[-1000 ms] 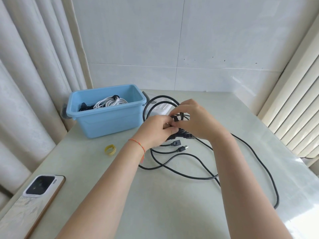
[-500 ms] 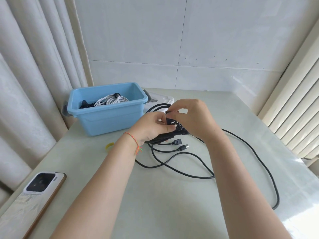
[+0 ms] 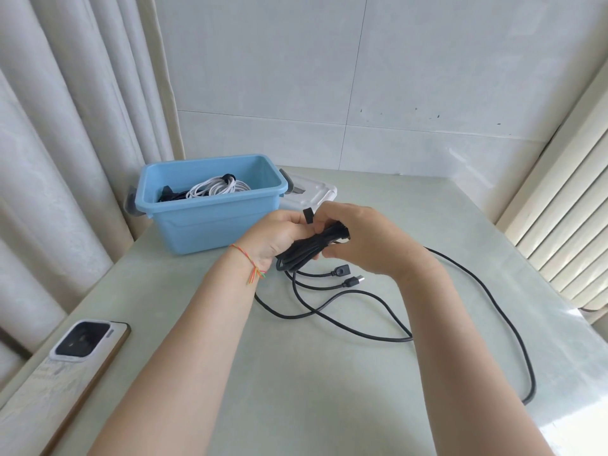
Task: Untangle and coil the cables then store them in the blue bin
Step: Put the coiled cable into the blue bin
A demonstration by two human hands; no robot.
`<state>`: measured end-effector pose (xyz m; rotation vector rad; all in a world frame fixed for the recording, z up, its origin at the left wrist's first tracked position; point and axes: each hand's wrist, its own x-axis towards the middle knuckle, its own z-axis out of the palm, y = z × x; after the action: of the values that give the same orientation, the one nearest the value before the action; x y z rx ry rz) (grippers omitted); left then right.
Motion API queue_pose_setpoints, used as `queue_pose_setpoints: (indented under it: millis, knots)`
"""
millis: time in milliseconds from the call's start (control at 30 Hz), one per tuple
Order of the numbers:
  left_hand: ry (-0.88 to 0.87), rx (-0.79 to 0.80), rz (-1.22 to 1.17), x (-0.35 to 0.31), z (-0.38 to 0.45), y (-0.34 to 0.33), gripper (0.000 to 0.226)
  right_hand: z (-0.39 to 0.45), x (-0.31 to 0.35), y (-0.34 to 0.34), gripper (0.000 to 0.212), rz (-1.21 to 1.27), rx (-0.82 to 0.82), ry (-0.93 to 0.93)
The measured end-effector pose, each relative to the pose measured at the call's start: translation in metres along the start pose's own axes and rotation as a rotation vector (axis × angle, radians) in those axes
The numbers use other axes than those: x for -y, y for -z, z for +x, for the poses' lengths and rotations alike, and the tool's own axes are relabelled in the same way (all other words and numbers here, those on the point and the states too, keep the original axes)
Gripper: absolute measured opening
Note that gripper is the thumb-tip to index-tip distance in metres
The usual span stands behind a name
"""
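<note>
A bundle of coiled black cable (image 3: 306, 250) is held above the table, just right of the blue bin (image 3: 210, 222). My left hand (image 3: 276, 236) grips the bundle from the left, and a short black strap end (image 3: 308, 215) sticks up between my fingers. My right hand (image 3: 358, 238) grips the bundle's right end. Two plug ends (image 3: 348, 276) lie on the table below my hands. A loose black cable (image 3: 503, 320) loops across the right of the table. Inside the bin lie a coiled white cable (image 3: 215, 187) and a black one (image 3: 167, 194).
A white lid (image 3: 316, 194) lies behind my hands, right of the bin. A phone (image 3: 82, 342) rests on a book at the table's front left corner. Curtains hang at the left, a tiled wall stands behind, and slats run along the right.
Both hands have lifted the black coil and squeezed its loops into a tight bundle. The strap end now stands up between my fingers. The yellow ring left of my wrist is hidden now.
</note>
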<state>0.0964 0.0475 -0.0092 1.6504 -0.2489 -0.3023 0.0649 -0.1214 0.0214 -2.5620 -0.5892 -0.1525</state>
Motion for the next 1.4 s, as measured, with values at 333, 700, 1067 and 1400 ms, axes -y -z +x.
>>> queue_pose_setpoints:
  millis: [333,700,1067,1400]
  knots:
    - [0.027,-0.115,0.007,-0.001,0.002,0.002,0.025,0.002,0.01,-0.004,0.027,-0.038,-0.044,-0.027]
    - [-0.112,-0.284,0.117,0.005,0.007,-0.002,0.016,0.004,0.006,-0.006,0.024,-0.111,-0.011,-0.075]
    - [-0.309,-0.301,0.386,-0.003,0.004,-0.011,0.027,-0.002,-0.002,0.008,0.029,-0.032,-0.014,-0.184]
    - [-0.505,-0.284,0.388,-0.009,0.0,-0.008,0.026,-0.002,-0.002,0.013,0.017,0.144,-0.205,-0.189]
